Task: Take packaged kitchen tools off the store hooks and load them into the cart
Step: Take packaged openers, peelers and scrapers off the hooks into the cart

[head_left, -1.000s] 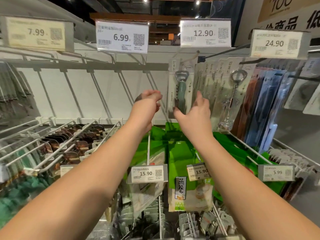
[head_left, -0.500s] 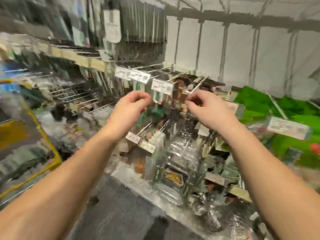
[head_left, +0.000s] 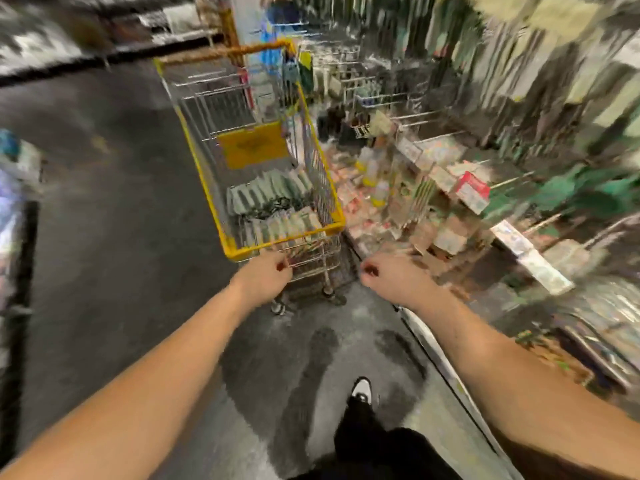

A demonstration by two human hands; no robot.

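Note:
The view is smeared by motion. A wire shopping cart with a yellow rim [head_left: 205, 181] stands in the aisle ahead, with several flat packaged tools [head_left: 270, 200] piled at its near end. My left hand [head_left: 265, 277] hovers just below the cart's near rim, fingers curled, with nothing visible in it. Whether it touches the wire I cannot tell. My right hand [head_left: 388, 275] is to the right of the cart at the same height, also curled into a loose fist with no package in it.
Store shelves with hooks and hanging goods [head_left: 450, 161] run along the right, close to the cart. Dark aisle floor [head_left: 104, 220] spreads to the left. My shoe [head_left: 362, 389] shows below. More displays stand at the far left edge.
The view has swung from the hook wall, where my hands reached at a bottle opener pack, left and down to the cart. Both hands have dropped toward its near end.

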